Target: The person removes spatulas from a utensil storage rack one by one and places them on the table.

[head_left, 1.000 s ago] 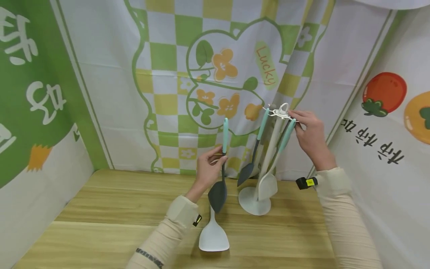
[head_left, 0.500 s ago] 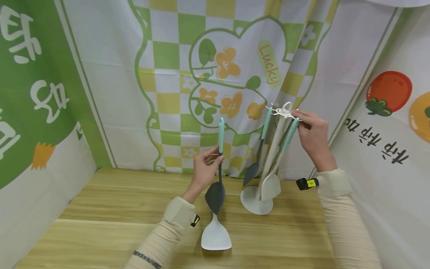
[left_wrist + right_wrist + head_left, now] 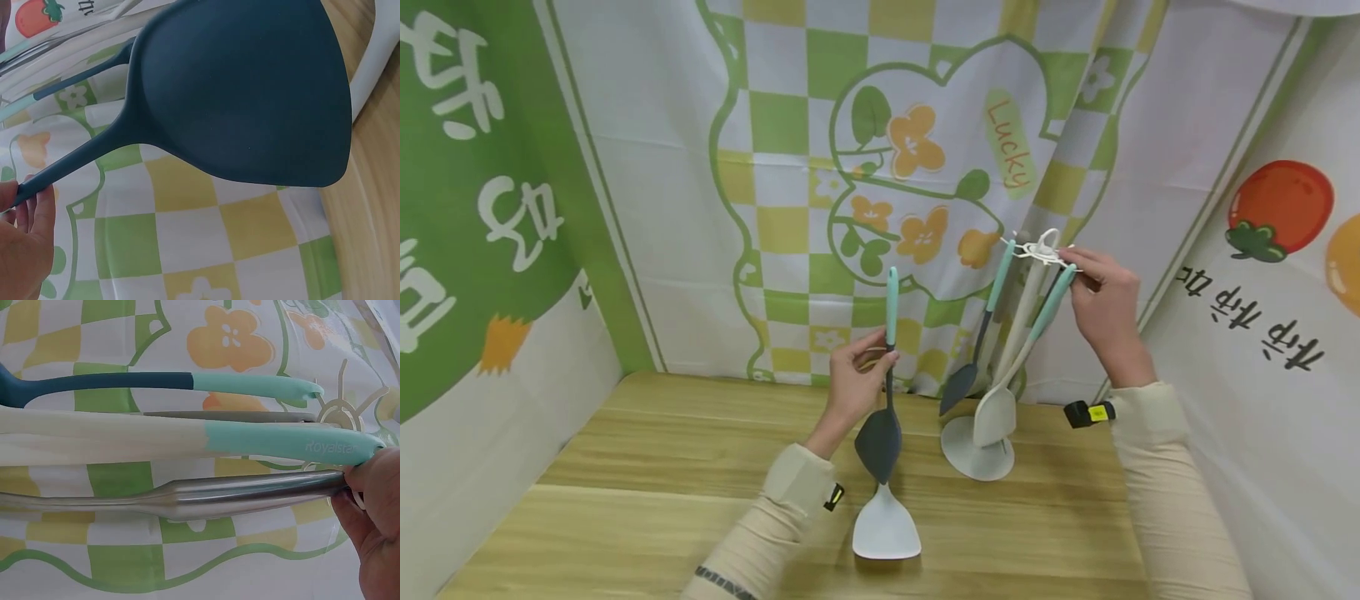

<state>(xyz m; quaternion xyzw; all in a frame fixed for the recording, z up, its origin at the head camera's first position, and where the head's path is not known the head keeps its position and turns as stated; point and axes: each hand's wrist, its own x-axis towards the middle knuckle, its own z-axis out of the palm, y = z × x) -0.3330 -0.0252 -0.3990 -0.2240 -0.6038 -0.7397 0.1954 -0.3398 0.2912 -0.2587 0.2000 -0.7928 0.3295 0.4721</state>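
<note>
Presently, left hand (image 3: 856,383) pinching dark spatula (image 3: 878,443), right hand (image 3: 1108,302) gripping rack (image 3: 1021,315) hung with utensils (image 3: 996,415)

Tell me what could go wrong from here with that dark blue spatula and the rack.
The left hand pinches the dark blue spatula by its slim shaft, so it might pivot or slip. If it drops, it could strike the white spatula on the wooden table. The right hand holds the utensil rack near its top, so a sideways pull might tip it or set the hanging beige spatula swinging.
</note>
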